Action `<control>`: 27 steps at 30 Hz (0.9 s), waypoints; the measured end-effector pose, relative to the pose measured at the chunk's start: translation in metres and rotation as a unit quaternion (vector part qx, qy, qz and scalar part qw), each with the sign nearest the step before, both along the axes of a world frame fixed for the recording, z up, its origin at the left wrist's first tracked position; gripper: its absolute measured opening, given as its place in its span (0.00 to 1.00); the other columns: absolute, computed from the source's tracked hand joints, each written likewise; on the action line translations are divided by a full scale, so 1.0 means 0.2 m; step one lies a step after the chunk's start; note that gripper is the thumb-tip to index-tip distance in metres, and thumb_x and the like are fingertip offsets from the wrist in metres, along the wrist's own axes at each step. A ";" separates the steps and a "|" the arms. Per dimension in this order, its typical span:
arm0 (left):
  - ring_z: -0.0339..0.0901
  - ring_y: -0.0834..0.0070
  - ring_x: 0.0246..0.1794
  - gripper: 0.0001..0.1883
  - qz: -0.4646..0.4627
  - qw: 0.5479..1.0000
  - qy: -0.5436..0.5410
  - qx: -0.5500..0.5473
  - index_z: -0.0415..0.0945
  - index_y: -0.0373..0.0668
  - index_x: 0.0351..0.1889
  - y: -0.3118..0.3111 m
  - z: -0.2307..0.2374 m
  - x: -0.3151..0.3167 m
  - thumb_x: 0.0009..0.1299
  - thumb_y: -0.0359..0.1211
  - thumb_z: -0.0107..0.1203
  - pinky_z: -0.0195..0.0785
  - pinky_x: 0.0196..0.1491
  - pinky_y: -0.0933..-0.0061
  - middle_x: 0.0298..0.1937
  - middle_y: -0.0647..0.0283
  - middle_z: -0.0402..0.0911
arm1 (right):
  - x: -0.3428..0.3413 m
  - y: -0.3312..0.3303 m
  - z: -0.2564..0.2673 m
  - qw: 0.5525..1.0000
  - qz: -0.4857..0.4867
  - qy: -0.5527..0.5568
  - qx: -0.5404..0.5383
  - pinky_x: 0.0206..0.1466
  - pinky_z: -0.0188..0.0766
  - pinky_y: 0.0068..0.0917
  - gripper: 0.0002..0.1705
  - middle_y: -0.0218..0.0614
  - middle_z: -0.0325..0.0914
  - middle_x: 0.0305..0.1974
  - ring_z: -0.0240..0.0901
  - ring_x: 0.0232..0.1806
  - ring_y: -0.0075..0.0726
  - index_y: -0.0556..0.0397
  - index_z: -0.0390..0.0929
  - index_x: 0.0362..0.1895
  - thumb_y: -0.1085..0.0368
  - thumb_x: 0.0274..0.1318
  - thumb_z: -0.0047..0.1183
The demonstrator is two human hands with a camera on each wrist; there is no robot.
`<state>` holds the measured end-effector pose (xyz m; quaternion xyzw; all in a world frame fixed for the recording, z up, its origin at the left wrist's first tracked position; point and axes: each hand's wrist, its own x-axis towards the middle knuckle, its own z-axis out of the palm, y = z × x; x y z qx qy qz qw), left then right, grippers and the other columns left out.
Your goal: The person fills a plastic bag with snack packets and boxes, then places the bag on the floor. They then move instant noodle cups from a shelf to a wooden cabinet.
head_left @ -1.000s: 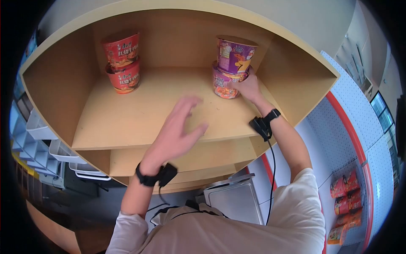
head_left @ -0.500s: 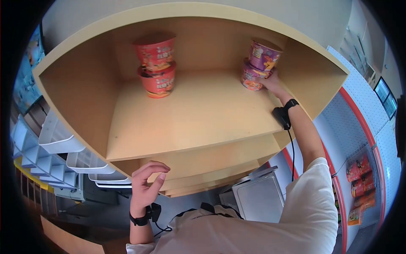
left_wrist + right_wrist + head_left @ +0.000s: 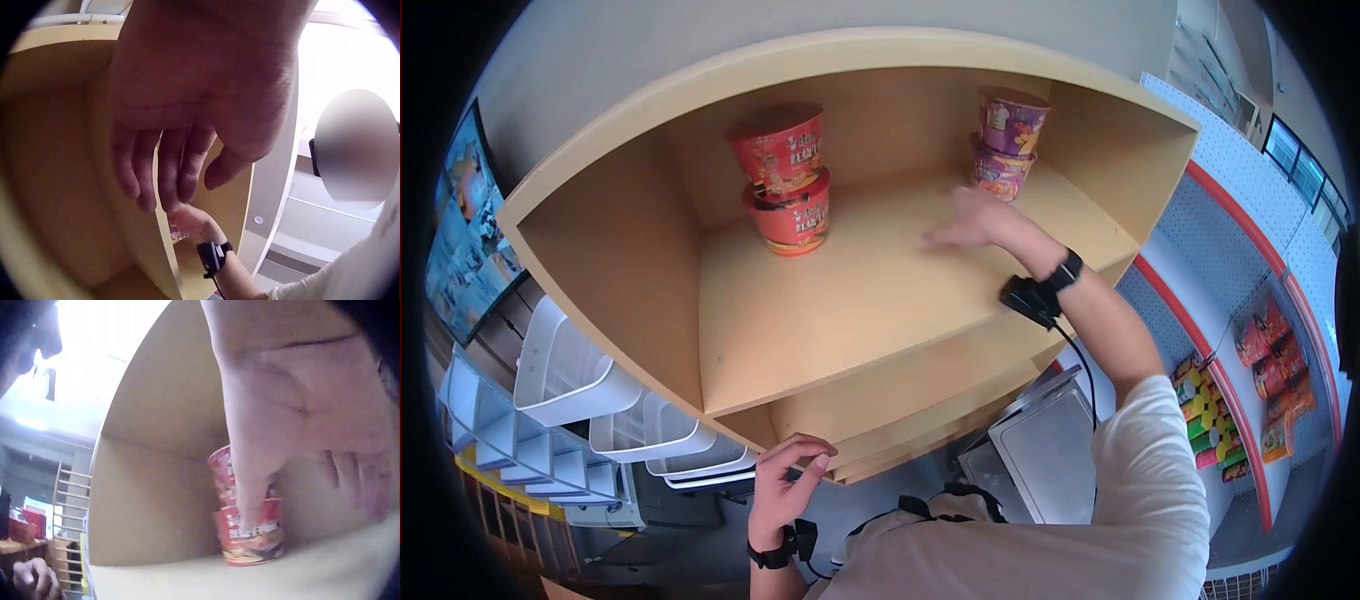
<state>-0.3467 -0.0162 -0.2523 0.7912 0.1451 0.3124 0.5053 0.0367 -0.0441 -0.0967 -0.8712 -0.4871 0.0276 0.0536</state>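
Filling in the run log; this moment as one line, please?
shelf: red cups stacked left, purple cups stacked right | right hand: empty, near purple cups | left hand: empty, off shelf

"What does the wooden shelf (image 3: 860,300) carry?"
"A purple cup (image 3: 1000,174) stands upright directly on it, just beyond the right hand (image 3: 975,220)."
"And the red cup (image 3: 791,225)?"
"Upright on that same shelf, well off to the hand's left."

Purple cups (image 3: 1007,143): yellow and orange print — red cups (image 3: 785,182): pale lettering — shelf (image 3: 870,300): plain tan; wrist straps (image 3: 1069,270): black.
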 end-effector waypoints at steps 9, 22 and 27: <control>0.80 0.71 0.35 0.04 0.004 1.000 0.017 0.010 0.79 0.35 0.36 -0.03 -0.03 -0.14 0.65 0.25 0.56 0.71 0.40 0.76 0.36 0.58 0.82 | -0.28 0.70 -0.07 0.974 0.105 0.085 0.183 0.67 0.60 0.40 0.74 0.60 0.60 0.64 0.58 0.67 0.56 0.67 0.47 0.67 0.38 0.21 0.73; 0.79 0.76 0.36 0.05 0.078 0.994 0.042 -0.065 0.79 0.35 0.38 -0.03 -0.20 -0.34 0.67 0.26 0.55 0.69 0.42 0.79 0.34 0.60 0.83 | -0.19 0.85 -0.24 0.862 0.179 0.328 0.343 0.67 0.61 0.36 0.58 0.49 0.68 0.60 0.64 0.63 0.46 0.62 0.56 0.63 0.69 0.23 0.76; 0.79 0.77 0.37 0.05 0.078 0.991 0.061 -0.090 0.79 0.34 0.38 -0.05 -0.19 -0.35 0.67 0.25 0.54 0.70 0.42 0.79 0.35 0.61 0.83 | -0.14 0.87 -0.29 0.860 0.199 0.304 0.359 0.66 0.62 0.35 0.54 0.47 0.70 0.59 0.65 0.62 0.45 0.61 0.58 0.63 0.72 0.26 0.72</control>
